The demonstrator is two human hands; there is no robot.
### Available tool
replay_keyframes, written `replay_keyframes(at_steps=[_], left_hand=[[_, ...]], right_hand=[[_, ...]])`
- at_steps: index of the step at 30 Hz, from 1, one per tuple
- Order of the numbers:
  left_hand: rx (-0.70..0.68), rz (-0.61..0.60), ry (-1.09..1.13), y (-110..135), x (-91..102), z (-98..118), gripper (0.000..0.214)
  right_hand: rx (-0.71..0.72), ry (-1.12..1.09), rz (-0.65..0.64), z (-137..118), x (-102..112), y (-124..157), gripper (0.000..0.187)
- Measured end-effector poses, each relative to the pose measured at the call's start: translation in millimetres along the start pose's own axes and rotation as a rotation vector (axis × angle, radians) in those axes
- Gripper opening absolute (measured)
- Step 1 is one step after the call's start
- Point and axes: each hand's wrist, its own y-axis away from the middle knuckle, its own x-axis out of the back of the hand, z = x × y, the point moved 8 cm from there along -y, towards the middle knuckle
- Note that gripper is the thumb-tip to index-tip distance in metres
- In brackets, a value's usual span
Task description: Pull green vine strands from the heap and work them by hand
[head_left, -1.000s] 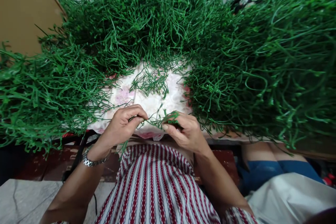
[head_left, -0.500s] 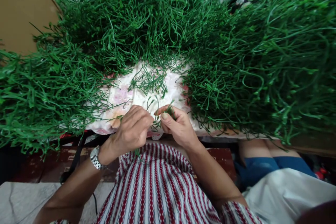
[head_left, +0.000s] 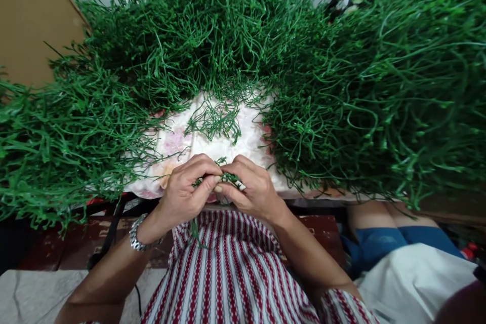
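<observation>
My left hand (head_left: 193,187) and my right hand (head_left: 249,183) meet over the near edge of the table, thumbs and fingertips pinched together. Between them is a small bunch of thin green stems (head_left: 229,177), which look like artificial plant stems. Both hands grip it, and the fingers partly hide it. A few green strands hang below my left hand. Just beyond the hands, a small loose tangle of green stems (head_left: 216,119) lies on the floral tablecloth (head_left: 176,142).
Large heaps of green stems stand at the left (head_left: 72,142), at the back (head_left: 228,20) and at the right (head_left: 372,101). A brown board (head_left: 34,20) leans at the back left. A dark bag (head_left: 345,0) lies behind. Another person's legs (head_left: 379,217) are at the right.
My hands were slightly apart, with stems in the right one. Now they have come together, and both pinch the bunch between them.
</observation>
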Motion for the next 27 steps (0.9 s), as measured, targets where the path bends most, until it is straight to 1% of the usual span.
replay_keyframes(at_steps=[2, 3, 5, 7, 10, 12, 14, 17, 19, 22, 25, 27], left_hand=[[-0.006, 0.01, -0.006, 1.5, -0.5, 0.5, 0.012], [-0.019, -0.004, -0.012, 1.7, -1.3, 1.4, 0.013], [-0.054, -0.075, -0.051, 1.7, -4.1, 4.1, 0.014], [-0.1, -0.18, -0.132, 2.7, -7.7, 7.7, 0.016], [-0.216, -0.315, -0.246, 9.1, -11.3, 19.6, 0.022], [-0.281, -0.387, -0.262, 16.4, -12.4, 30.5, 0.024], [-0.314, -0.461, -0.253, 24.4, -13.4, 40.9, 0.024], [-0.336, -0.541, -0.232, 32.8, -12.2, 52.4, 0.021], [-0.34, -0.563, -0.218, 33.7, -10.3, 55.2, 0.021], [-0.328, -0.514, -0.17, 27.3, -6.9, 53.8, 0.022], [-0.313, -0.428, -0.115, 19.8, -4.7, 48.9, 0.023], [-0.284, -0.387, -0.118, 17.4, -2.2, 42.4, 0.023]], right_hand=[[-0.012, -0.035, 0.012, 2.6, -1.0, 2.8, 0.017], [-0.015, -0.039, 0.003, 3.0, -0.9, 3.9, 0.015], [-0.013, -0.016, -0.065, 2.5, -1.9, 5.3, 0.016], [-0.009, 0.039, -0.195, 1.1, -5.9, 7.2, 0.019], [-0.009, 0.093, -0.443, -3.0, -15.9, 15.4, 0.023], [0.007, 0.044, -0.562, -10.8, -20.3, 23.5, 0.028], [0.033, -0.072, -0.627, -22.4, -21.4, 31.6, 0.032], [0.023, -0.247, -0.661, -34.6, -16.8, 41.2, 0.035], [-0.016, -0.323, -0.665, -36.5, -11.0, 44.4, 0.035], [-0.028, -0.394, -0.639, -38.2, -0.7, 42.9, 0.034], [0.001, -0.446, -0.562, -42.6, 9.1, 39.1, 0.035], [-0.019, -0.486, -0.509, -44.5, 15.0, 41.6, 0.035]])
